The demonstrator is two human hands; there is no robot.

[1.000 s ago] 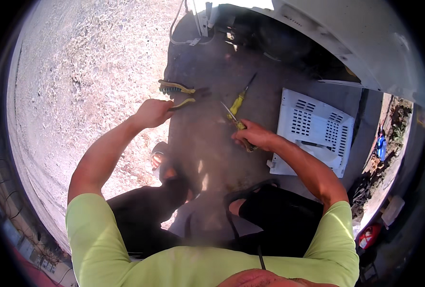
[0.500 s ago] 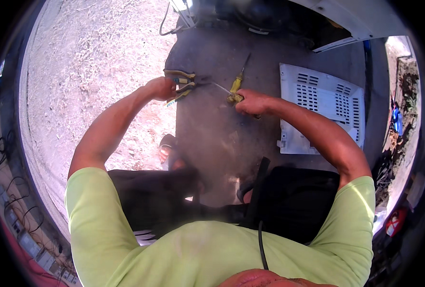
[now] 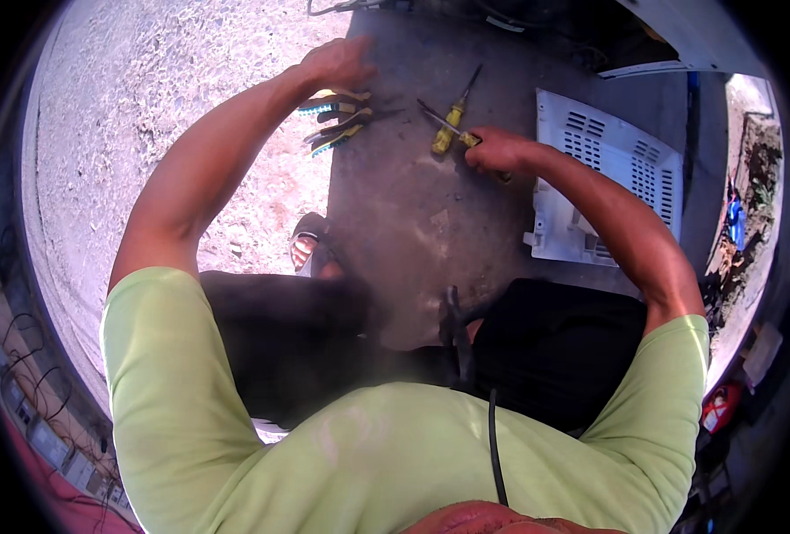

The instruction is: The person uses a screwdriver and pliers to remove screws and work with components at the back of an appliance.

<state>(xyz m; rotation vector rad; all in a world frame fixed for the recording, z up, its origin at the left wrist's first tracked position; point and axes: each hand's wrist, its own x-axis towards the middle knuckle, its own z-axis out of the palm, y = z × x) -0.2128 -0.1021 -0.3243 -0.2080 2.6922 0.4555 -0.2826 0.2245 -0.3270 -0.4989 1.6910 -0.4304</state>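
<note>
Tool-picking step: the left hand [image 3: 337, 62] rests on yellow-handled pliers [image 3: 337, 120] on the concrete floor [image 3: 413, 222]; the right hand [image 3: 495, 149] is closed around a yellow-handled screwdriver [image 3: 448, 133]. Next likely needs a firm lift.

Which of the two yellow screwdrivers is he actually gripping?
The right hand grips the lower screwdriver, its handle partly hidden in the fist. The other screwdriver lies free beside it, whole yellow handle showing.
</note>
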